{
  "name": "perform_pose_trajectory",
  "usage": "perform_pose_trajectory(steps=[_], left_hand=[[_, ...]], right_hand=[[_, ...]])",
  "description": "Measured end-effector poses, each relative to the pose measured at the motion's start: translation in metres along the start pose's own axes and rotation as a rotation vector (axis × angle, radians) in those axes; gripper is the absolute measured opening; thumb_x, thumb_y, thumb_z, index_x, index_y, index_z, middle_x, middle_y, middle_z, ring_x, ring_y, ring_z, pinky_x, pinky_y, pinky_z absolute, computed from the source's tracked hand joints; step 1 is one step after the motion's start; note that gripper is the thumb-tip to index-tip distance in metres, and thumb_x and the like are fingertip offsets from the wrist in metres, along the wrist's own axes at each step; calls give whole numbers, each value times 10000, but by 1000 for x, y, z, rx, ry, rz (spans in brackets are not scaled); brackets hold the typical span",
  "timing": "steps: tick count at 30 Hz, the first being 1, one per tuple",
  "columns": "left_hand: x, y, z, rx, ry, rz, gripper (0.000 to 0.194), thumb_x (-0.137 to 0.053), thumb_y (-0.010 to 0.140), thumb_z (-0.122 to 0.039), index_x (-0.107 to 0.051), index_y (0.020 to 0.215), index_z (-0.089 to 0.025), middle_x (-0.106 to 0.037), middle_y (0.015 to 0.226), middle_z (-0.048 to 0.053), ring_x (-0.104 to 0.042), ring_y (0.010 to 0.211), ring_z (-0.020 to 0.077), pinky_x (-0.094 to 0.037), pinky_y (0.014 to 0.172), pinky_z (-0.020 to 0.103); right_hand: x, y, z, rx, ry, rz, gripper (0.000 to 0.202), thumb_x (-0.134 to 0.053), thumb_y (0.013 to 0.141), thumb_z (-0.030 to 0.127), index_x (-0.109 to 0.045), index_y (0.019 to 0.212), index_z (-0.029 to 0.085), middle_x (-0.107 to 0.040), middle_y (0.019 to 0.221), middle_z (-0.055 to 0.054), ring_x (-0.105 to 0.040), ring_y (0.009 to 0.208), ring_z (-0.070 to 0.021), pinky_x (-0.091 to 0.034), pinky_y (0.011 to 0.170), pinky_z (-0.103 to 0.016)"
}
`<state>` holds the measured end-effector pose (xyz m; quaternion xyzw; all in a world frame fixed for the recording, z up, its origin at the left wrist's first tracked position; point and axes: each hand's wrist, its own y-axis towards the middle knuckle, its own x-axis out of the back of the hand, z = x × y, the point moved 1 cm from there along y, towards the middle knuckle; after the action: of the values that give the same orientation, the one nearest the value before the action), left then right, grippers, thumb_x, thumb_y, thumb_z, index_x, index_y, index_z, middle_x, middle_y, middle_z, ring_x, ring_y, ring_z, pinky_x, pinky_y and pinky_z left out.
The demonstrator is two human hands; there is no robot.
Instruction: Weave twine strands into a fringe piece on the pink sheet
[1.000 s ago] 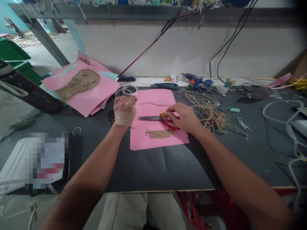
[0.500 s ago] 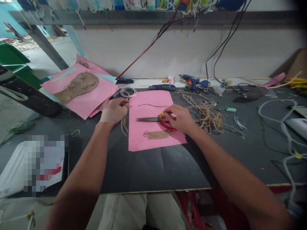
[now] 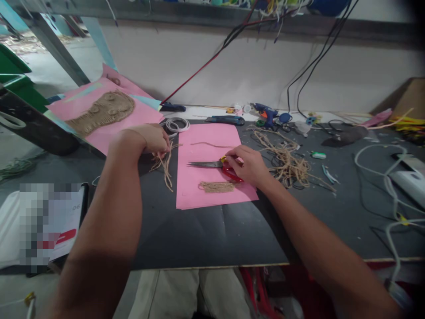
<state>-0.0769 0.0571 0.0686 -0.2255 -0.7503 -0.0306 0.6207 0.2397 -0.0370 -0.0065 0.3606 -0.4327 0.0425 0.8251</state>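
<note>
Shifting leftward near twine (image 3: 167,167): left hand (image 3: 154,138)

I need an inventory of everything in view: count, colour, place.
table: one, black, centre
shelf: one, grey, top
paper sheets: several, pink, centre
scissors: one, red-handled, on sheets
twine strip: one, tan, on sheets
twine tangle: one, tan, right
loose strands: several, tan, left
coil: one, white, behind sheets
cutter and glue gun: one each, blue, far edge
twine figure: one, tan, far left
cylinder: one, black, left
bins: unclear, green, far left
cables: several, black, wall
clutter: uncountable, mixed, right
left hand: one, beside strands
right hand: one, at scissors
legs: two, beige, below
</note>
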Motion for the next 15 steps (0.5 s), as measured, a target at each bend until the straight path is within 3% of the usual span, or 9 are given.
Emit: perform_pose_trajectory(steps=[7,9,12,15], left_hand=[[3,-5,-16,32,-78,128,249,-625,493,-166,-778,644,-291,-628,486,-7,-651,561,233,-527,622,327],[4,-5,-19,111,-106,157,275,-629,495,-130,-786,655,-289,-628,485,-1,-663,586,244,-533,656,341],[10,-4,-18,245,-133,108,240,-664,524,-112,-783,654,-276,-641,516,-1,-685,631,251,-549,717,355],[17,-7,-16,169,-97,16,210,-714,547,-146,-788,701,-269,-689,608,-4,-682,685,247,-554,748,357]], right_hand=[[2,0,3,20,-15,7,99,-562,969,223,-656,954,193,-717,931,-82,-656,884,-218,-523,806,-364],[2,0,3,27,-14,1,101,-560,971,227,-656,958,198,-715,930,-80,-654,886,-217,-522,812,-367],[2,-1,5,22,-15,3,104,-554,970,225,-656,969,205,-714,940,-79,-652,899,-218,-522,824,-376],[2,0,10,30,-1,11,103,-555,968,211,-657,970,211,-715,943,-76,-653,901,-216,-525,832,-380]])
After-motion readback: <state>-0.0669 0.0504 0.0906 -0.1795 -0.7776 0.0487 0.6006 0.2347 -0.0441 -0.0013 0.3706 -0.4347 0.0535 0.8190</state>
